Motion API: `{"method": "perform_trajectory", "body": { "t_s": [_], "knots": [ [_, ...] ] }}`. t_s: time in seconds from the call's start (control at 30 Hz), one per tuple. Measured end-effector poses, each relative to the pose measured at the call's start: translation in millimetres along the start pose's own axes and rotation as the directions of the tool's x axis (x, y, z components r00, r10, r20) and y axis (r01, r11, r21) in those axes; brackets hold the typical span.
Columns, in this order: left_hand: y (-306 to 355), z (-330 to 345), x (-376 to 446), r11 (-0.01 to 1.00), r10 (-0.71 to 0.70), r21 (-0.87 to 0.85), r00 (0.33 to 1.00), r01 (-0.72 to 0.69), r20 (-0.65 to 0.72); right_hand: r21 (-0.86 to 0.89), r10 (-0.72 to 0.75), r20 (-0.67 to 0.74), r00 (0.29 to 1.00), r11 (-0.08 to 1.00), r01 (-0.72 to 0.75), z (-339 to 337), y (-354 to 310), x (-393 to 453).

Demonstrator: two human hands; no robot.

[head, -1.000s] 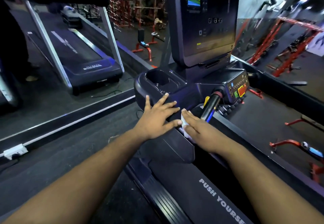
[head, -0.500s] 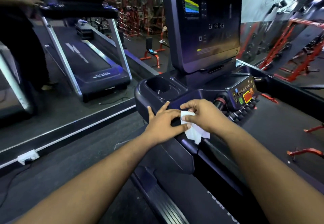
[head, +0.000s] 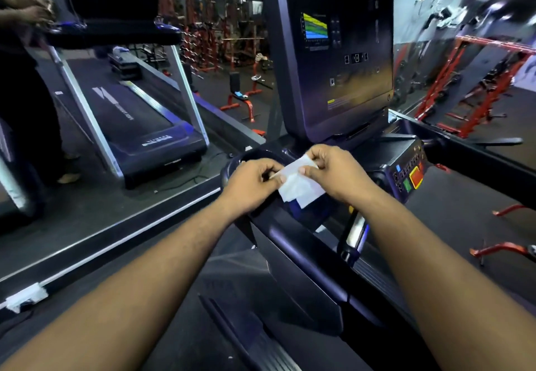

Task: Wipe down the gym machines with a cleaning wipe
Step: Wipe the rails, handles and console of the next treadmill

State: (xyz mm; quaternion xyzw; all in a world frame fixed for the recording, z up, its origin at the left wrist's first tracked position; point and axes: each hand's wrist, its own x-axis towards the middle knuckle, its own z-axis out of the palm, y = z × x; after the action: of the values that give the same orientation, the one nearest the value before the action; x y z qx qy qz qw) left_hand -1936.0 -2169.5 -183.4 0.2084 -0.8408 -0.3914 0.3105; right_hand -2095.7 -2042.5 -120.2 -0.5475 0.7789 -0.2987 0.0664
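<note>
Two bare forearms reaching in from the bottom edge, cut off below the elbows. Left hand [head: 251, 182] curled, thumb and fingers pinching the left edge of the cleaning wipe [head: 298, 185]. Right hand [head: 336, 174] likewise curled, pinching the wipe's upper right corner between thumb and forefinger. Wipe white, thin, creased, stretched between both hands, lower part hanging loose with two ragged corners. Held just above the front of the treadmill console [head: 385, 164], not visibly touching it; upper corner and left edge covered by the fingers.

Below the hands, a dark curved console edge and a handlebar grip [head: 354, 234] with a silver band, upper end hidden under the right forearm. Just right of the right hand, a button panel [head: 411, 177] with a green and an orange-red key; smaller labels too blurred to read. Behind the hands, a cup recess, mostly hidden by the left hand. Above, a tall dark screen [head: 342, 60] with a small coloured graph; other marks illegible.

Farther left, a second treadmill [head: 136, 121], another person's hands at its console, body cut off by the frame edge. Far back, red racks [head: 475, 86], blurred.
</note>
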Motion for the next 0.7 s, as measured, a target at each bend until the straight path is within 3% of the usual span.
{"method": "perform_trajectory", "body": {
  "t_s": [0.13,0.2,0.27,0.33,0.47,0.53,0.7],
  "knots": [
    [-35,-24,28,0.977,0.087,0.199,0.996,-0.082,-0.015,-0.214,-0.165,-0.259,0.952,0.971,0.109,21,-13,15],
    [-51,-31,35,0.947,0.129,0.295,0.992,-0.123,0.0,-0.323,-0.221,-0.145,0.964,0.932,0.165,35,-13,13],
    [-66,-38,41,0.92,0.118,0.368,0.99,-0.136,0.073,-0.379,-0.121,0.092,0.988,0.913,0.147,53,-12,7],
    [-77,-42,44,0.908,0.045,0.402,0.983,-0.114,0.177,-0.414,-0.004,0.23,0.973,0.905,0.101,68,-9,-4],
    [-87,-41,46,0.904,-0.035,0.418,0.957,-0.093,0.288,-0.566,0.203,0.357,0.912,0.823,0.038,69,-5,-3],
    [-85,-39,46,0.885,-0.019,0.451,0.959,-0.116,0.283,-0.61,0.283,0.343,0.896,0.792,-0.017,66,-5,7],
    [-89,-41,44,0.889,0.043,0.422,0.949,-0.179,0.312,-0.554,0.3,0.402,0.865,0.832,-0.031,77,-27,-4]
  ]
}}
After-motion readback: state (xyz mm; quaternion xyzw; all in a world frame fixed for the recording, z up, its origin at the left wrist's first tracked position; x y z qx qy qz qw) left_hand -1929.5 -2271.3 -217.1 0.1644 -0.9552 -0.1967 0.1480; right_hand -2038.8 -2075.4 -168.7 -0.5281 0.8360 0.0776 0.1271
